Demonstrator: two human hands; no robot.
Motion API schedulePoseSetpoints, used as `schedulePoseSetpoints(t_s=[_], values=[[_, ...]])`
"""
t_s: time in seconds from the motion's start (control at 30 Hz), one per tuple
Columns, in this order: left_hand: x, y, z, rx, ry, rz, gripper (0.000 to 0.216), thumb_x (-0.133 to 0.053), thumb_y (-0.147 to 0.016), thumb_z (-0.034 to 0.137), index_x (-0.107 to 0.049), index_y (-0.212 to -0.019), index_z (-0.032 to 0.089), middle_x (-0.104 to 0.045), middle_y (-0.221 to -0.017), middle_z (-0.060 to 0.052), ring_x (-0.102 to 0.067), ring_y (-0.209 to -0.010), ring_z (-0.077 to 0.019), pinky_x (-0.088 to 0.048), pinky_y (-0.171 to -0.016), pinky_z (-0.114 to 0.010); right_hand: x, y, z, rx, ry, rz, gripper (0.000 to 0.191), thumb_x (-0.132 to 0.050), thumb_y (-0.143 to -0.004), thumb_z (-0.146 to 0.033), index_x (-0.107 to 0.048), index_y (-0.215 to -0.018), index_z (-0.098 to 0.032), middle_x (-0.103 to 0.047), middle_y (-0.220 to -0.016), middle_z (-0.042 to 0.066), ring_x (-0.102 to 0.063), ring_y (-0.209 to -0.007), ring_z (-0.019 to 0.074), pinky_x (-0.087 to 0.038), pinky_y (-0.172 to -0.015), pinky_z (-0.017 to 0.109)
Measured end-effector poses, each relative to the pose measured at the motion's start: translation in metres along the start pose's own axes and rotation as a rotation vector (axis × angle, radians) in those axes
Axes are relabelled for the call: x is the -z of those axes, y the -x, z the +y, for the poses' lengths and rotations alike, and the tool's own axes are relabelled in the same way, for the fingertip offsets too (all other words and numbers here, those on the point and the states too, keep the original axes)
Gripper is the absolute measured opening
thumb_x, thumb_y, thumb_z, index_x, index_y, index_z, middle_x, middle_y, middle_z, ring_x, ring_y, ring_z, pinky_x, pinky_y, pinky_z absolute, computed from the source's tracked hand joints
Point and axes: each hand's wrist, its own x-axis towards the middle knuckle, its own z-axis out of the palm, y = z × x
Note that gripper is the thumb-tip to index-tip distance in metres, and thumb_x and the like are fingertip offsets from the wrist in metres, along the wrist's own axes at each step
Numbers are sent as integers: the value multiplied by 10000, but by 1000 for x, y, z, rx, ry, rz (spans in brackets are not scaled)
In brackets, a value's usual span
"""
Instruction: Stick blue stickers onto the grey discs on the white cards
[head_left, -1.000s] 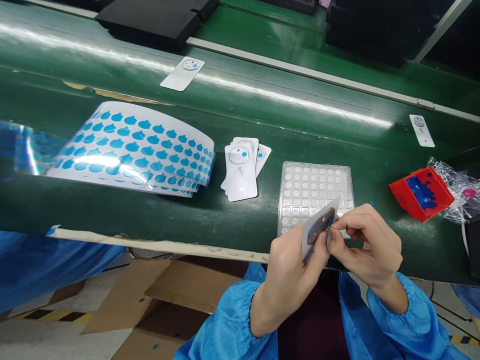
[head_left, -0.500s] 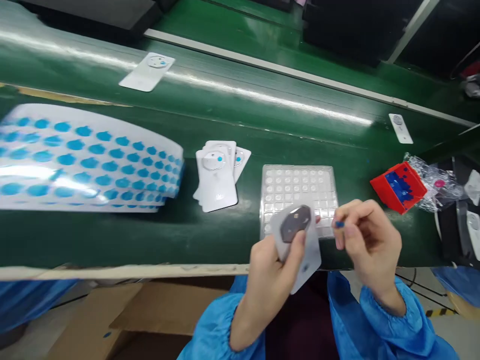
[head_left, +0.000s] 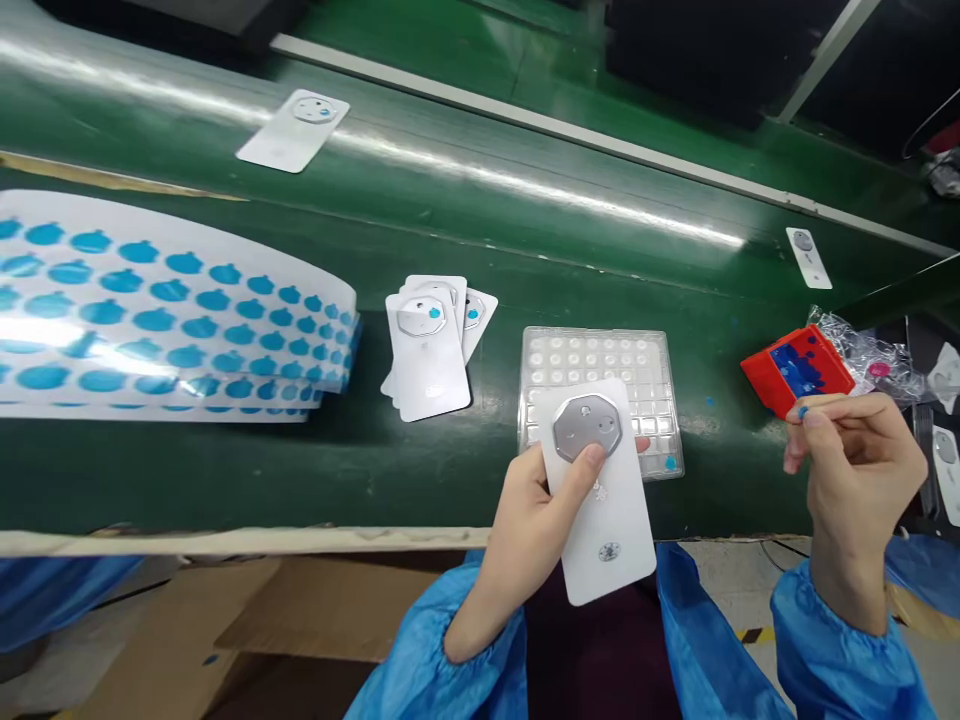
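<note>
Here, the left hand grips a white card above a clear plastic tray, thumb on its octagonal metal plate. The right hand pinches a small blue sticker near a red box. Stacked cards and blue-dotted sheets lie on the green belt.

A green belt bench is fitted ahead of the hands, its near edge bound by a pale rail. A band of overhead light is reflected across the bench. Dark cases are stationed beyond a second rail. Below the hands, an open cardboard box is placed on the floor, which is marked with hazard tape.
</note>
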Motion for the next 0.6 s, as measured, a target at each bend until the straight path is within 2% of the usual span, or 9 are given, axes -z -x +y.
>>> schedulePoseSetpoints(t_s=[0.23,0.4,0.6], values=[[-2,2,2,19,-60,-9,425,-713,-996,539,-874,-1065,152,-871,-1013,-129,-803,-730,-254,-643,-591,-289,-20,12,-17,-23,-101,-140,112,-800,-936,-206,-703,-881,-211,-756,-870,10,-559,-449,80,-459,-399,250],[-10,3,-4,-108,-119,-27,383,-666,-1029,473,-888,-1061,163,-868,-965,-112,-794,-719,-245,-607,-557,-261,-34,22,-28,-66,-85,-236,80,-799,-944,-205,-767,-1014,-228,-775,-855,14,-594,-481,100,-482,-432,255],[-12,5,-5,-183,-164,-27,334,-625,-1061,380,-889,-1092,178,-860,-951,-92,-783,-747,-219,-595,-593,-233,-50,29,-33,-48,-108,-294,31,-784,-959,-207,-757,-963,-223,-781,-917,14,-627,-538,93,-520,-467,237]])
